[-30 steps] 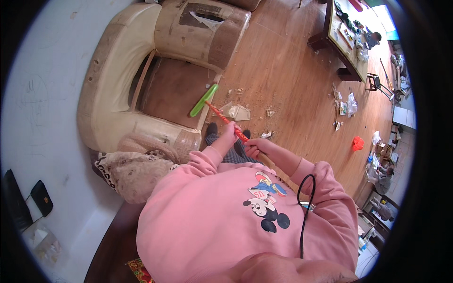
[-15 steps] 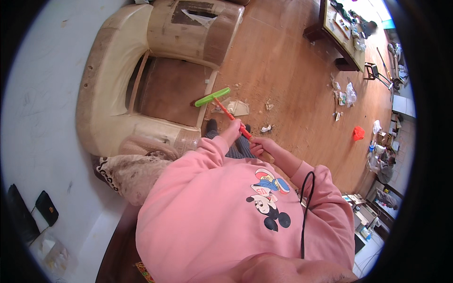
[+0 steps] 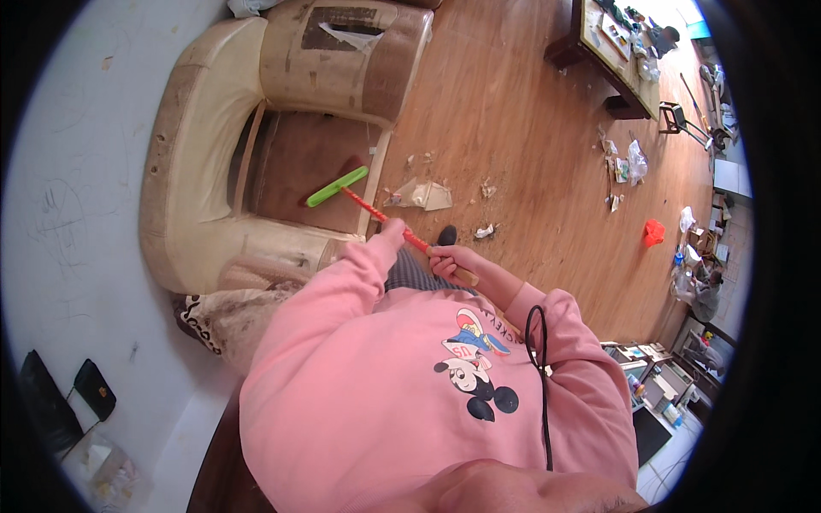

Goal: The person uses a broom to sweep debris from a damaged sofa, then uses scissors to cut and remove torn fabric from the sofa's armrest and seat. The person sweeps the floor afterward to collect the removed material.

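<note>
Both my hands hold a broom with a green head (image 3: 338, 186) and a red handle (image 3: 363, 203) that ends in bare wood. My left hand (image 3: 393, 229) is wrapped round the handle about halfway along. Lower down, near the wooden end, my right hand (image 3: 451, 260) grips it. The broom head is over the brown seat base (image 3: 299, 162) of a worn beige armchair (image 3: 201, 85); whether it touches the seat cannot be told. Dark reddish-brown bristles show at the edge of the head.
A flat scrap (image 3: 421, 195), crumbs and a crumpled white piece (image 3: 485, 232) lie on the wooden floor (image 3: 530, 171) by my feet. Farther right are plastic litter (image 3: 635, 162) and a red bag (image 3: 653, 232). A cluttered table (image 3: 617, 60) stands far off. A patterned cloth (image 3: 244, 325) hangs beside me.
The broom head has moved left, from the armchair's front edge onto its seat base. Both hands have shifted left with it, and my foot shows in a different spot.
</note>
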